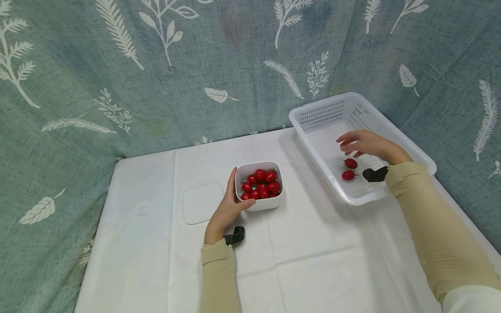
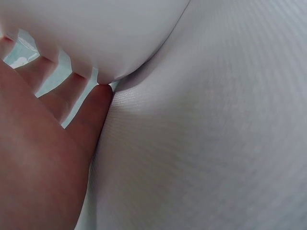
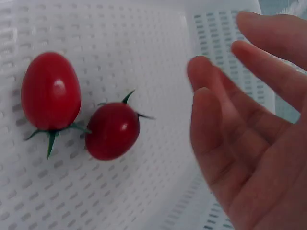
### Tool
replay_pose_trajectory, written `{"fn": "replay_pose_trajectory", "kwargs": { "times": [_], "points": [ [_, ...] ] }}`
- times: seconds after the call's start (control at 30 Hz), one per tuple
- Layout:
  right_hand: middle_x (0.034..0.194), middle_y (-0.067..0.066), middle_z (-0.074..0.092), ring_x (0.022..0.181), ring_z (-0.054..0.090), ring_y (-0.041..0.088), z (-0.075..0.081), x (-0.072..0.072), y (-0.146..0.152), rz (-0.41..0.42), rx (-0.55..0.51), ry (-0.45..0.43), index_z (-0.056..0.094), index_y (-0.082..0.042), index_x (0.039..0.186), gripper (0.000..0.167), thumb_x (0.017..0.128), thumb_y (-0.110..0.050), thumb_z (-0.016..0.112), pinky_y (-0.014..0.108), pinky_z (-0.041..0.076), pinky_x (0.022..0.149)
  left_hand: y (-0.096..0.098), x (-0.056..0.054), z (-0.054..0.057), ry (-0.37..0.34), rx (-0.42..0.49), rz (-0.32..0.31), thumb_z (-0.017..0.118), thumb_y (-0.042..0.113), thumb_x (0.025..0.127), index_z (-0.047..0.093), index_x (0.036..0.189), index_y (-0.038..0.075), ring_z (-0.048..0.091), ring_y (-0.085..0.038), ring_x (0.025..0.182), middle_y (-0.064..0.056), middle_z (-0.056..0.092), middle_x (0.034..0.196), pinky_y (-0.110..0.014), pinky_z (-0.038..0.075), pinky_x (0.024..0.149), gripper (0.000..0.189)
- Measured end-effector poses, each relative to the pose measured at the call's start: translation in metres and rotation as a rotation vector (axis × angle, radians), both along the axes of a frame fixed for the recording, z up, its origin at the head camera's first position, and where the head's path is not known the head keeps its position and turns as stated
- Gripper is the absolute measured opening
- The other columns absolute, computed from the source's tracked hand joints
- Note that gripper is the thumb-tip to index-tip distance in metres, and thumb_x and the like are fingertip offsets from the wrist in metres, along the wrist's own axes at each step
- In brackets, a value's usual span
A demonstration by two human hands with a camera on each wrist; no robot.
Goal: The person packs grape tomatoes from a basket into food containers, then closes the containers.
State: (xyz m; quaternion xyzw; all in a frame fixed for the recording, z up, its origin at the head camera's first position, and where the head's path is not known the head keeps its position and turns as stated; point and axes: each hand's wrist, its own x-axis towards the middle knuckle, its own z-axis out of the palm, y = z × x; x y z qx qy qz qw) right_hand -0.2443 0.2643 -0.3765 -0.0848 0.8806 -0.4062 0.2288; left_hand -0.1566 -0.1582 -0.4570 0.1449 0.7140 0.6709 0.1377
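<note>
My left hand (image 1: pixel 227 211) holds a white square container (image 1: pixel 263 204) by its left side and near left corner, the thumb at the near rim. In the left wrist view, fingertips (image 2: pixel 103 93) touch the smooth white wall. Several red cherry tomatoes (image 1: pixel 263 191) with green stems fill the container. My right hand (image 1: pixel 368 143) hovers inside a white plastic basket (image 1: pixel 330 167), fingers loosely bent and holding nothing. Below it, two cherry tomatoes lie on the basket's perforated floor: one tomato (image 3: pixel 51 91) and a second tomato (image 3: pixel 112 131), both apart from the fingers.
A flat white lid (image 1: pixel 201 202) lies on the white-covered table (image 1: pixel 137 243), left of the container. The basket stands at the table's right, near the patterned curtain (image 1: pixel 219 78) that closes off the back and sides.
</note>
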Motion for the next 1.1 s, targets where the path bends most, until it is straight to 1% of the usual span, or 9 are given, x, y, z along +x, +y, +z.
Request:
{"fn": "replay_pose_trajectory", "kwargs": {
  "times": [0.17, 0.33, 0.43, 0.57, 0.73, 0.9, 1.1],
  "points": [
    [0.123, 0.022, 0.047, 0.102, 0.051, 0.031, -0.01, -0.003, 0.01, 0.017, 0.05, -0.119, 0.037, -0.002, 0.132, 0.05, 0.09, -0.024, 0.053, 0.043, 0.044, 0.083, -0.001, 0.0, 0.001, 0.011, -0.005, -0.004, 0.067, 0.016, 0.079, -0.003, 0.143, 0.029, 0.011, -0.027, 0.132, -0.007, 0.008, 0.146, -0.047, 0.023, 0.101, 0.096],
    [0.121, 0.024, 0.048, 0.099, 0.053, 0.032, -0.017, -0.006, 0.014, 0.034, 0.104, -0.219, 0.032, 0.002, 0.133, 0.055, 0.09, -0.023, 0.053, 0.044, 0.044, 0.084, -0.002, -0.001, 0.001, 0.01, -0.004, -0.001, 0.067, 0.017, 0.078, -0.003, 0.143, 0.029, 0.011, -0.027, 0.132, -0.007, 0.009, 0.146, -0.047, 0.023, 0.101, 0.096],
    [0.12, 0.024, 0.048, 0.098, 0.054, 0.032, -0.019, -0.007, 0.015, 0.038, 0.129, -0.267, 0.031, 0.002, 0.133, 0.056, 0.089, -0.023, 0.054, 0.044, 0.043, 0.084, -0.002, 0.0, 0.002, 0.001, 0.0, 0.001, 0.067, 0.015, 0.078, -0.002, 0.143, 0.03, 0.011, -0.027, 0.132, -0.007, 0.009, 0.146, -0.047, 0.023, 0.101, 0.096],
    [0.119, 0.022, 0.049, 0.098, 0.055, 0.03, -0.023, -0.008, 0.017, 0.043, 0.122, -0.316, 0.033, 0.002, 0.132, 0.052, 0.089, -0.02, 0.053, 0.043, 0.043, 0.085, -0.002, 0.0, 0.002, -0.012, -0.016, 0.01, 0.066, 0.014, 0.079, -0.001, 0.143, 0.032, 0.011, -0.026, 0.132, -0.005, 0.009, 0.146, -0.046, 0.024, 0.101, 0.095],
    [0.111, 0.019, 0.053, 0.094, 0.057, 0.025, -0.031, -0.011, 0.019, 0.047, 0.102, -0.341, 0.037, 0.003, 0.129, 0.048, 0.088, -0.018, 0.055, 0.04, 0.045, 0.083, -0.002, 0.001, 0.002, -0.019, -0.007, 0.006, 0.064, 0.011, 0.079, -0.001, 0.143, 0.031, 0.011, -0.027, 0.132, -0.006, 0.009, 0.146, -0.045, 0.027, 0.1, 0.094],
    [0.1, 0.015, 0.055, 0.086, 0.058, 0.022, -0.04, -0.014, 0.021, 0.052, 0.101, -0.319, 0.041, 0.004, 0.125, 0.044, 0.087, -0.014, 0.056, 0.038, 0.047, 0.078, -0.001, 0.002, 0.002, -0.015, -0.001, 0.006, 0.063, 0.007, 0.079, -0.002, 0.143, 0.029, 0.011, -0.029, 0.132, -0.008, 0.009, 0.146, -0.046, 0.028, 0.099, 0.093],
    [0.091, 0.011, 0.054, 0.079, 0.054, 0.018, -0.046, -0.017, 0.019, 0.083, 0.146, -0.281, 0.045, 0.006, 0.118, 0.037, 0.086, -0.01, 0.056, 0.037, 0.049, 0.073, 0.0, 0.002, 0.002, -0.015, 0.004, 0.001, 0.066, 0.014, 0.079, -0.001, 0.143, 0.03, 0.013, -0.028, 0.131, -0.008, 0.011, 0.145, -0.046, 0.028, 0.099, 0.095]
  ]
}}
